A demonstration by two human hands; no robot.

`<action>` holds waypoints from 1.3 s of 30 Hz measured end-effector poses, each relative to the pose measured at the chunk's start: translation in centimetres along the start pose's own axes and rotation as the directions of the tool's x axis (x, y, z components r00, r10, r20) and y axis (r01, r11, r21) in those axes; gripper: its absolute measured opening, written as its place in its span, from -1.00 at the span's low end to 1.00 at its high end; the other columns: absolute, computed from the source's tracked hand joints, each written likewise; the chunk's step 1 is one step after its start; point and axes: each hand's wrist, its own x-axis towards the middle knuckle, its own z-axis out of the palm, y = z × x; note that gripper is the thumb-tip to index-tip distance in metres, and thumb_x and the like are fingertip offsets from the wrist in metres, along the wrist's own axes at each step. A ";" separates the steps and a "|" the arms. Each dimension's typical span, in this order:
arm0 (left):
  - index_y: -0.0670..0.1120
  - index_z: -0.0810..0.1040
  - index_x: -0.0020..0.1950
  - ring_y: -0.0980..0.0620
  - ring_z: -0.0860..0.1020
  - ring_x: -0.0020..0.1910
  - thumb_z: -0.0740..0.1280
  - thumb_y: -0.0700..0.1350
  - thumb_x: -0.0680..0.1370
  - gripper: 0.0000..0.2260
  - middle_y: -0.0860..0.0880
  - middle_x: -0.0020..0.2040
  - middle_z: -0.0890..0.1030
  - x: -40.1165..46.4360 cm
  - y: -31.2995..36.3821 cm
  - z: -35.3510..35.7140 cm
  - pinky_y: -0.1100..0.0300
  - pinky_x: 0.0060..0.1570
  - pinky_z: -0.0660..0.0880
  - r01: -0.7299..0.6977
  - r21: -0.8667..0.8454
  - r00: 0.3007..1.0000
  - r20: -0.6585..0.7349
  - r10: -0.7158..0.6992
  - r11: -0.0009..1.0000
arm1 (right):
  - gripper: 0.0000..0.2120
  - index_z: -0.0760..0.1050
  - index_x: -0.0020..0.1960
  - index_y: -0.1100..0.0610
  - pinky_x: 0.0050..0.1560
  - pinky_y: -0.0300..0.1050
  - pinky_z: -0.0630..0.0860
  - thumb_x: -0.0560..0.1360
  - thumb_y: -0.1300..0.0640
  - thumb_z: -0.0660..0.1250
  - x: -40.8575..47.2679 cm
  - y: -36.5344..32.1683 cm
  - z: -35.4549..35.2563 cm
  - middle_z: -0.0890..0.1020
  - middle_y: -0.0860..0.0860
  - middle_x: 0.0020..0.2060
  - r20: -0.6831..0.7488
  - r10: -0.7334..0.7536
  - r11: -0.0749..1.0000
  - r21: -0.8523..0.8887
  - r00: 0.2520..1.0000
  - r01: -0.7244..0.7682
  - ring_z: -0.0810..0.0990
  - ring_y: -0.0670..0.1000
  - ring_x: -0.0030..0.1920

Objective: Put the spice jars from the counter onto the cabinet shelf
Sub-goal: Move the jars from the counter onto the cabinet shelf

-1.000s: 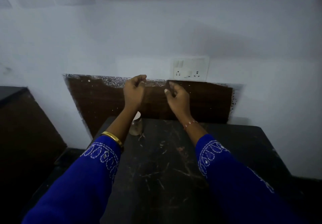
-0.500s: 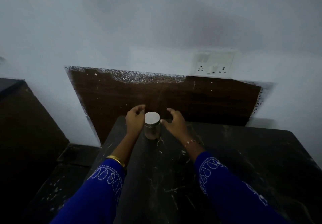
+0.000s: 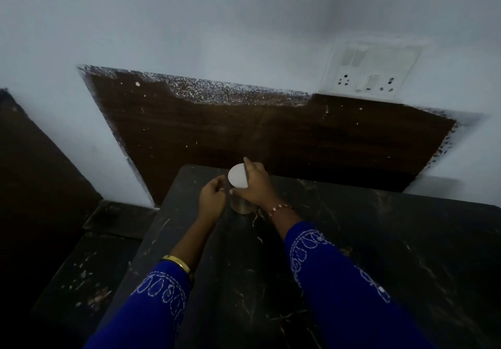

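A small steel spice jar with a pale round lid stands near the back left corner of the dark marble counter. My right hand wraps around the jar from the right, fingers over the lid's rim. My left hand touches the jar's left side, its fingers curled against it. The jar's base rests on the counter. No cabinet shelf is in view.
A dark wooden panel backs the counter against the white wall. A white switch and socket plate sits on the wall above right. A lower dark ledge lies left of the counter.
Both hands came down from wall height to either side of the jar, then closed onto it. The camera has tilted down and nearer.
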 end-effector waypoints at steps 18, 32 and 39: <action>-0.16 0.09 0.50 -0.03 0.27 0.43 0.44 -0.06 0.43 -0.23 -0.15 0.45 0.23 -8.9 13.8 7.3 0.14 0.35 0.32 -0.587 0.069 0.803 -0.082 0.591 0.807 | -0.24 0.32 0.39 0.13 -0.03 -0.29 0.36 0.32 -0.21 0.43 -10.3 -3.8 -17.3 0.42 0.06 0.18 -0.539 0.011 0.986 0.147 0.842 0.081 0.46 -0.04 0.12; -0.05 0.33 0.39 -0.15 0.54 0.20 0.45 -0.05 0.38 -0.39 -0.14 0.24 0.54 -16.8 27.8 11.1 -0.13 0.09 0.56 -0.318 -0.635 0.777 0.250 0.577 0.704 | -0.84 0.55 0.01 0.10 -0.17 -0.18 0.51 0.56 0.08 0.22 -24.3 0.1 -34.2 0.62 0.05 -0.10 -0.447 -0.042 0.740 0.587 0.893 0.328 0.57 0.03 -0.10; -0.16 0.47 0.19 -0.18 0.51 0.15 0.22 0.00 0.52 -0.67 -0.23 0.21 0.50 -20.3 32.4 12.7 -0.07 0.08 0.52 -0.106 -0.752 0.727 0.388 0.567 0.651 | -0.69 0.42 0.29 0.16 -0.08 -0.09 0.50 0.55 0.21 0.21 -28.3 2.1 -37.7 0.57 0.07 -0.01 -0.355 -0.161 0.703 0.614 0.921 0.360 0.55 0.03 -0.07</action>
